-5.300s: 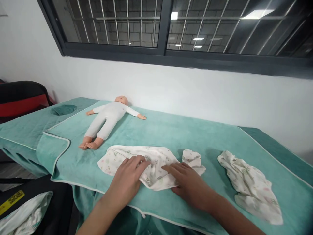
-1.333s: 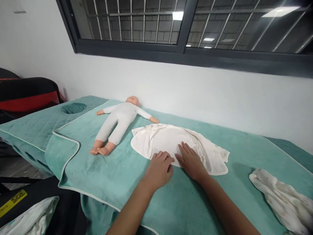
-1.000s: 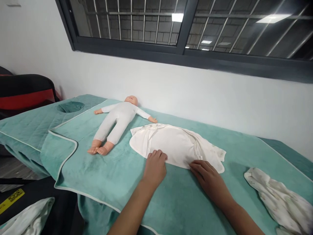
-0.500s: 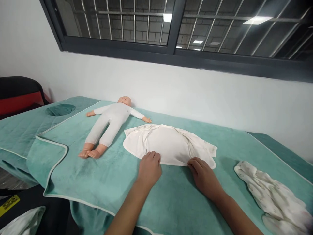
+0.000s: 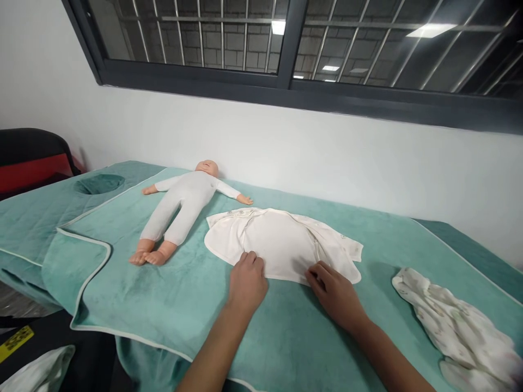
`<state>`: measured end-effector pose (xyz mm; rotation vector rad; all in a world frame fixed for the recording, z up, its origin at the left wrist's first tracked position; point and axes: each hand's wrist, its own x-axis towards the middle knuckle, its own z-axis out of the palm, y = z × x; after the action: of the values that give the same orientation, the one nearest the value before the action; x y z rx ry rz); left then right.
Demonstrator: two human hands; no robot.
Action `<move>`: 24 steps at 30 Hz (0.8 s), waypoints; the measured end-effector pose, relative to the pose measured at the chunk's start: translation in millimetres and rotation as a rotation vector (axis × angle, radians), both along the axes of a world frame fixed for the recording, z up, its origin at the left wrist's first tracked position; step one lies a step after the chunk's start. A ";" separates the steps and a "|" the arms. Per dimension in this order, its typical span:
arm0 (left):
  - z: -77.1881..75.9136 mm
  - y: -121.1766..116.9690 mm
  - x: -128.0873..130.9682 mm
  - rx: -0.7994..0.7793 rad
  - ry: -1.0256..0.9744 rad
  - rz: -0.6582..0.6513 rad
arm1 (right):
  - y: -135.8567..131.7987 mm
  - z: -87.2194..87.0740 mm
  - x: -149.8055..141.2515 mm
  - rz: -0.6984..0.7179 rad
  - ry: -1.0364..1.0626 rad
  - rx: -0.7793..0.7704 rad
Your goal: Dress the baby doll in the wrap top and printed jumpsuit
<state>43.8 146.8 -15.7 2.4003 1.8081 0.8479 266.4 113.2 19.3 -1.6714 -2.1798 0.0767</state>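
A white baby shirt [image 5: 280, 239] lies spread out on the teal cover [image 5: 286, 337], with small snaps along its far left edge. My left hand [image 5: 248, 280] is closed on its near edge, left of the middle, fingers bent over the cloth. Farther right along the same edge, my right hand [image 5: 335, 294] pinches the hem with thumb and fingers together. A baby doll [image 5: 186, 198] in a white bodysuit rests on its back behind and left of the shirt, arms spread.
At the right lies a crumpled white patterned cloth [image 5: 453, 321]. Behind the bed run a white wall and a barred window [image 5: 281, 81]. A red and black chair [image 5: 35, 163] stands at the left. Another pale cloth [image 5: 43, 370] sits on a black item at the lower left.
My right hand has shifted slightly left along the shirt's near edge. My left hand stays at about the same place on the cloth. The doll and crumpled cloth lie as before.
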 end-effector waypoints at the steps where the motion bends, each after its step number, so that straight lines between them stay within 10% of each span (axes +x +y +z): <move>1: 1.1 -0.4 -0.4 0.015 0.002 -0.004 | 4.4 1.8 -6.3 -0.018 0.033 -0.018; 14: -0.1 0.6 -2.5 -0.006 0.016 -0.005 | 175.7 -30.1 -82.4 -0.097 -0.188 -0.101; 24: 3.1 0.5 -2.3 -0.038 0.023 -0.005 | 177.6 -31.9 -11.2 -0.070 -0.209 -0.098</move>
<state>41.5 147.3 -12.5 2.4005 1.8082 0.7819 255.2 290.8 -12.7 -1.8844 -2.2983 -0.0115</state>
